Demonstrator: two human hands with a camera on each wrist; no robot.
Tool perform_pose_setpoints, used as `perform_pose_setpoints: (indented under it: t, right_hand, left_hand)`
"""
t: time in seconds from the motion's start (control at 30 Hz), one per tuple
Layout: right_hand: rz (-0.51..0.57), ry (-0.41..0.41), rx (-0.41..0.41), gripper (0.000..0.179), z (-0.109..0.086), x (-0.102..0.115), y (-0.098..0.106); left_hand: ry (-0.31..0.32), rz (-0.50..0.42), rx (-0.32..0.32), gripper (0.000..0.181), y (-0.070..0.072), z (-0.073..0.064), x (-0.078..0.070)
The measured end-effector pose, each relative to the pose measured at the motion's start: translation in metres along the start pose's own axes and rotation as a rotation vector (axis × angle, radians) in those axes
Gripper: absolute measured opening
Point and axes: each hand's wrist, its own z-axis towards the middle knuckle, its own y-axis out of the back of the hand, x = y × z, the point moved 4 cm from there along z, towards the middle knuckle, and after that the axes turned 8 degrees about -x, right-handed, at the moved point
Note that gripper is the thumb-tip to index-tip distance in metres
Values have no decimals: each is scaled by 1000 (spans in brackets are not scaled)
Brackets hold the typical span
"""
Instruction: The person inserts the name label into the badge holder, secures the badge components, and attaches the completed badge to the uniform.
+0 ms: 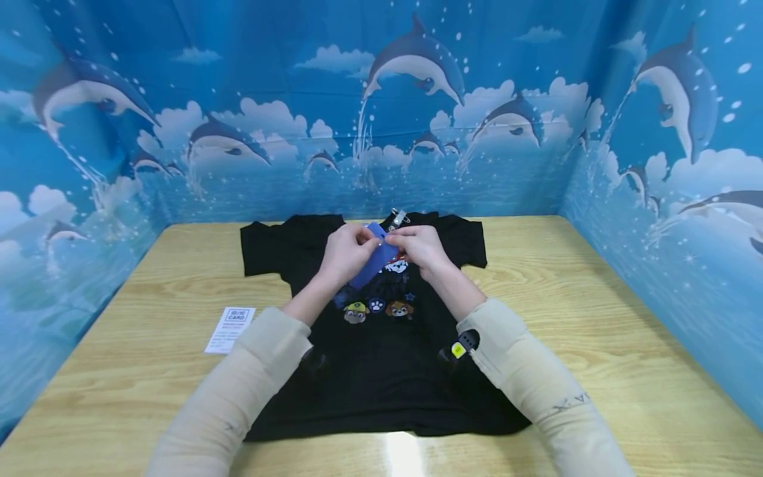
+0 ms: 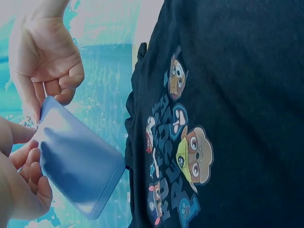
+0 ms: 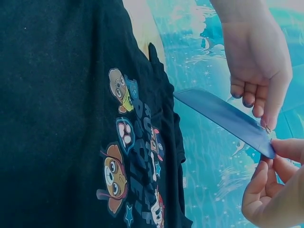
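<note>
Over the chest of a black T-shirt (image 1: 381, 371), both hands hold a flat blue card holder (image 1: 372, 265) by its upper end. My left hand (image 1: 350, 250) pinches one corner between thumb and fingers. On the other corner, the thumb and fingertips of my right hand (image 1: 422, 246) also pinch the holder. A small metal piece (image 3: 267, 128) shows at the left fingertips in the right wrist view. The holder hangs tilted, its lower end above the shirt's printed cartoon dogs (image 2: 197, 154). Just beyond the right fingers, a metal clip with a pin (image 1: 398, 218) shows by the collar.
A white card printed "ID/IC CARD" (image 1: 230, 330) lies on the wooden table (image 1: 572, 318) left of the shirt. A blue curtain with dolphins (image 1: 369, 172) encloses the table's back and sides. Long beige sleeves (image 1: 536, 377) reach in from the front.
</note>
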Motion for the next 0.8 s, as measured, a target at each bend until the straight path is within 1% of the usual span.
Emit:
perform_pose_setpoints:
  t: [0.07,0.17,0.27,0.5,0.8]
  right_hand:
    - [-11,1,6,25,1,-1,0]
    - [-22,-1,17,25,1,-1,-1]
    - [-29,-3,25,25,1,-1,-1]
    - [-60,31,40,25,2,-3,-3]
    - [-57,63,64,25,0,-4,-5]
  left_hand:
    - [-13,18,-27,15,2,0,0]
    - [-22,18,-54,16,6,0,1]
    - [-16,8,-65,18,9,2,4]
    - [21,12,-19,19,10,5,9]
    - [49,2,29,20,8,4,12]
